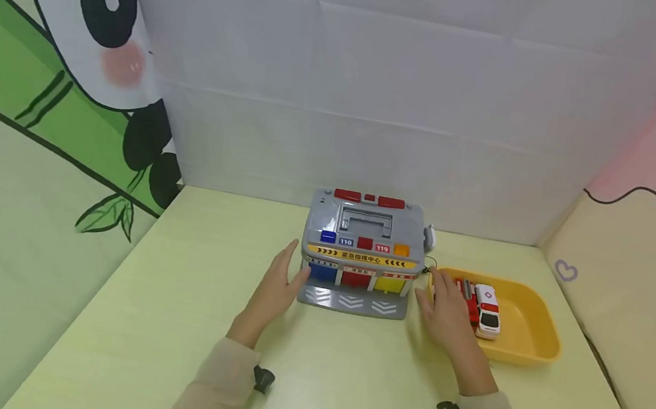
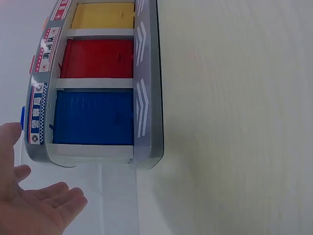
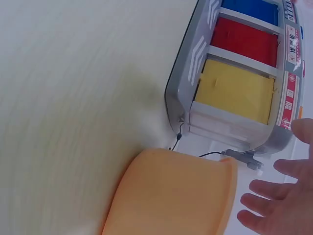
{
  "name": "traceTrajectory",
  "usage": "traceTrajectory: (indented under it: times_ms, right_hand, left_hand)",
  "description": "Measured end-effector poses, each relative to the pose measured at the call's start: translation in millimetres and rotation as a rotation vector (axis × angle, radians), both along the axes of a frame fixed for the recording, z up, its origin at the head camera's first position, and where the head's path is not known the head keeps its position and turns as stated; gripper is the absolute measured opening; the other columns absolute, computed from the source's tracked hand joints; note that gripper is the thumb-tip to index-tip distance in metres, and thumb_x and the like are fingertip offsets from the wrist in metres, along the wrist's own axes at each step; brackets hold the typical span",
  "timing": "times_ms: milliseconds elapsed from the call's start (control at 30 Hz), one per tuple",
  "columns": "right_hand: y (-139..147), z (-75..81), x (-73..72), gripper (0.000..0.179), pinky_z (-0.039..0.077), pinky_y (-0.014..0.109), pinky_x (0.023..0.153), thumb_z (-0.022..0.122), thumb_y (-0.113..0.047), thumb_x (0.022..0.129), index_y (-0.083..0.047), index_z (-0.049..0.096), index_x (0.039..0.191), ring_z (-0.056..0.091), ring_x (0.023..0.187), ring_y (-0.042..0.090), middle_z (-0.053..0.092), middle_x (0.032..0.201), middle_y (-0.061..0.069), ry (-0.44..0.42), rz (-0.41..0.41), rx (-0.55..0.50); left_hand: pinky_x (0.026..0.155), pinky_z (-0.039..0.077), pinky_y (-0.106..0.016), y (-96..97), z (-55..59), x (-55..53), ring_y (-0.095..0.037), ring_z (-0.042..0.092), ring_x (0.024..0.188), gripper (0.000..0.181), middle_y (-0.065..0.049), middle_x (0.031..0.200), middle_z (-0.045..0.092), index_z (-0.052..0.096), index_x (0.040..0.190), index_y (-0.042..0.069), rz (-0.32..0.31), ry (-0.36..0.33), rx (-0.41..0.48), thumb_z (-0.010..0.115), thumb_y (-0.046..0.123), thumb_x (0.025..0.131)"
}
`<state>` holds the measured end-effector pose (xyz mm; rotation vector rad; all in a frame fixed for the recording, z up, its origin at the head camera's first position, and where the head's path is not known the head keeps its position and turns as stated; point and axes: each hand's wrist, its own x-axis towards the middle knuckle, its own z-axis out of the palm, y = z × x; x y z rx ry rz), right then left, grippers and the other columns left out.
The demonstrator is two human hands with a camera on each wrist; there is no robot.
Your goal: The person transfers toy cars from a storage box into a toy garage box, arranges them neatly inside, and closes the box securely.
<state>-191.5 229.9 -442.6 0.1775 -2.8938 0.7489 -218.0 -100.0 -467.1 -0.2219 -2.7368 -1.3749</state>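
head: toy emergency-command-centre garage (image 1: 363, 256) sat on table (image 1: 205, 285) betw. l. hand (image 1: 275, 290) & r. hand (image 1: 450, 314), neither gripping (prob. light, stiff, slick plastic; top handle (image 1: 367, 216) looked best hold). l. wrist: fingers apart, nearest blue door (image 2: 93, 117). r. wrist: fingers spread near tub (image 3: 171, 191).

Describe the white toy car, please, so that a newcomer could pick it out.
On the pale table, a yellow tray stands right of the grey toy garage. Inside it, just right of a red toy vehicle, is the white car; its white body with a red bar sets it apart from its neighbour.
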Motion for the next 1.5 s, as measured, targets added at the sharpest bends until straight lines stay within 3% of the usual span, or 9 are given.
traceTrajectory:
  times_ms: [200, 433, 600, 800, 1100, 1500]
  right_hand:
    - [-4, 7.9, -3.9, 0.067, 0.019, 0.064, 0.108, 0.045, -0.04, 0.103, -0.006, 0.019, 0.155, 0.02, 0.139, 0.047, 0.021, 0.154, 0.027, -0.091, 0.002, -0.087]
    - [-9, 14.7, -9.5, 0.073, 0.019, 0.062, 0.109, 0.047, -0.045, 0.102, -0.006, 0.016, 0.155, 0.019, 0.14, 0.045, 0.019, 0.155, 0.025, -0.144, 0.012, -0.2]
    - [-12, 15.9, -15.8, 0.071, 0.022, 0.063, 0.107, 0.046, -0.045, 0.102, -0.009, 0.018, 0.156, 0.025, 0.138, 0.045, 0.023, 0.154, 0.025, -0.176, 0.009, -0.287]
    - [-12, 14.9, -23.4, 0.072, 0.028, 0.062, 0.105, 0.048, -0.049, 0.1, -0.015, 0.018, 0.156, 0.031, 0.136, 0.045, 0.026, 0.154, 0.024, -0.227, 0.005, -0.398]
    - [-14, 13.4, -30.4, 0.07, 0.031, 0.056, 0.106, 0.05, -0.044, 0.101, -0.016, 0.017, 0.157, 0.036, 0.134, 0.041, 0.033, 0.15, 0.023, -0.243, 0.026, -0.53]
    - [-21, 17.2, -38.9, 0.072, 0.026, 0.056, 0.109, 0.05, -0.05, 0.099, -0.015, 0.021, 0.155, 0.03, 0.136, 0.042, 0.025, 0.153, 0.027, -0.282, -0.018, -0.653]
  left_hand:
    - [0.105, 0.031, -0.059, 0.0, 3.3, -9.9, -0.037, 0.031, 0.138, 0.066, -0.015, 0.156, 0.027, 0.018, 0.156, 0.017, 0.014, 0.005, 0.046, 0.048, 0.039, 0.102]
    - [0.103, 0.035, -0.056, 1.8, 6.0, -20.0, -0.036, 0.038, 0.133, 0.062, -0.014, 0.154, 0.03, 0.022, 0.156, 0.018, 0.004, 0.027, 0.069, 0.047, 0.037, 0.102]
    - [0.105, 0.037, -0.049, 4.3, 6.8, -25.4, -0.037, 0.041, 0.131, 0.06, -0.015, 0.153, 0.032, 0.024, 0.155, 0.016, -0.018, 0.029, 0.114, 0.048, 0.033, 0.103]
    - [0.105, 0.037, -0.049, 7.0, 7.1, -30.4, -0.037, 0.043, 0.13, 0.058, -0.017, 0.151, 0.034, 0.027, 0.154, 0.012, -0.044, 0.038, 0.159, 0.049, 0.029, 0.103]
    - [0.104, 0.038, -0.048, 12.1, 8.4, -36.7, -0.037, 0.043, 0.129, 0.056, -0.02, 0.148, 0.037, 0.031, 0.152, 0.011, -0.028, 0.023, 0.199, 0.048, 0.03, 0.103]
    - [0.1, 0.041, -0.05, 17.7, 4.3, -43.9, -0.036, 0.047, 0.127, 0.05, -0.015, 0.146, 0.043, 0.042, 0.147, 0.017, 0.029, -0.028, 0.332, 0.054, 0.031, 0.101]
